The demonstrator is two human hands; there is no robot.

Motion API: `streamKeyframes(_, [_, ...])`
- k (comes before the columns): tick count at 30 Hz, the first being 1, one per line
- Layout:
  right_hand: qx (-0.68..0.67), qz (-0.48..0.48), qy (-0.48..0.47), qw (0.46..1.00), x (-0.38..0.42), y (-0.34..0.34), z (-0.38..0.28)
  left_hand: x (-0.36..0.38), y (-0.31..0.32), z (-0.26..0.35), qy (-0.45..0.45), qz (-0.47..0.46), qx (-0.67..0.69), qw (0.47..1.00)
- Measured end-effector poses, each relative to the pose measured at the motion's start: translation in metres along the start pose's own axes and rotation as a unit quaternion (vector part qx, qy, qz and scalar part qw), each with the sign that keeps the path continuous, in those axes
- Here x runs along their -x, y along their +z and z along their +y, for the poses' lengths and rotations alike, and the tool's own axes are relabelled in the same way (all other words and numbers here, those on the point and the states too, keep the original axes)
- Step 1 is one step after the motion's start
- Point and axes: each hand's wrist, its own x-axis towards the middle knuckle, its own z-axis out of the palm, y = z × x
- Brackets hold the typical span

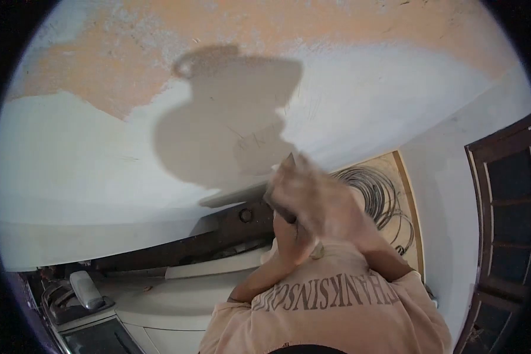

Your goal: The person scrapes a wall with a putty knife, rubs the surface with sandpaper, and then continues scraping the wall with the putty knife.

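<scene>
My left hand (289, 239) is raised in front of my chest, next to my right hand. A dark, narrow piece (283, 211) shows at its fingers, and I cannot tell what it is. Crossing in from the other side, my right hand (312, 197) overlaps the left one and is smeared by motion, so its fingers are not distinct. A small dark pointed tip (289, 159) sticks up at the upper edge of the two hands. Beyond them stands a wall (348, 100), partly white and partly patchy orange.
A coil of dark cable (374, 192) lies on a pale board (416, 236) to the right. Farther right is a dark wooden frame with panes (507, 206). A long brown ledge (159, 245) runs along the wall's foot, beside a pale smooth surface (177, 304) at lower left.
</scene>
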Motion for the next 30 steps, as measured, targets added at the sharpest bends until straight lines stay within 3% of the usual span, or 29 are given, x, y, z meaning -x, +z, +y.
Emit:
streamKeyframes(1, [-0.07,-0.012,-0.082,0.994,-0.007,-0.002,-0.004,0.005,0.003,-0.008,0.066,0.027,-0.011,0.997])
streamKeyframes(4, [-0.068,0.009,-0.006,0.998,-0.001,-0.001,0.017,0.015,-0.002,-0.014,-0.068,0.038,0.016,0.997])
streamKeyframes(6, [-0.055,-0.011,-0.017,0.998,-0.004,-0.002,0.009,0.011,-0.004,-0.026,0.07,0.035,-0.015,0.997])
streamKeyframes(8, [-0.111,-0.031,-0.06,0.991,-0.008,-0.002,-0.005,0.017,-0.008,-0.008,-0.006,-0.036,-0.044,0.998])
streamKeyframes(10, [-0.038,-0.058,-0.022,0.997,-0.004,-0.003,0.001,0.007,-0.001,0.002,-0.088,0.018,0.066,0.994])
streamKeyframes(11, [-0.033,-0.059,-0.014,0.998,-0.002,-0.001,0.001,0.007,-0.007,-0.009,-0.016,-0.008,0.025,1.0])
streamKeyframes(12, [-0.028,-0.059,-0.004,0.998,-0.002,0.001,0.001,0.006,-0.007,-0.015,-0.027,-0.009,0.049,0.998])
streamKeyframes(13, [-0.077,-0.048,-0.063,0.994,-0.008,-0.004,-0.007,0.009,-0.008,-0.021,-0.048,-0.009,0.07,0.996])
streamKeyframes(14, [-0.078,-0.04,-0.029,0.996,-0.003,-0.002,-0.006,0.017,-0.01,-0.024,-0.075,-0.007,0.091,0.993])
streamKeyframes(16, [-0.066,-0.019,0.024,0.997,-0.002,-0.001,0.01,0.017,-0.01,-0.025,-0.045,-0.001,0.082,0.996])
streamKeyframes(18, [-0.059,-0.01,-0.015,0.998,-0.01,-0.002,0.009,0.009,-0.007,-0.025,0.056,0.008,0.021,0.998])
streamKeyframes(20, [-0.092,-0.015,-0.077,0.993,-0.012,0.0,-0.01,0.016,-0.004,-0.017,0.022,-0.007,-0.031,0.999])
streamKeyframes(22, [-0.07,-0.019,-0.006,0.997,-0.006,0.0,0.004,0.004,-0.006,-0.008,0.04,-0.025,-0.009,0.999])
streamKeyframes(23, [-0.057,-0.022,0.025,0.998,-0.008,-0.002,0.01,0.001,0.001,0.003,-0.052,0.018,0.059,0.997])
streamKeyframes(26, [-0.097,-0.022,-0.072,0.992,-0.01,0.002,-0.01,0.001,0.001,0.0,-0.025,0.011,0.032,0.999])
streamKeyframes(29, [-0.056,-0.011,0.006,0.998,-0.008,0.0,0.01,0.002,-0.002,-0.004,0.005,0.006,0.003,1.0])
streamKeyframes(30, [-0.081,-0.028,-0.022,0.996,-0.01,-0.002,0.006,0.004,0.004,-0.014,0.046,0.056,-0.304,0.95])
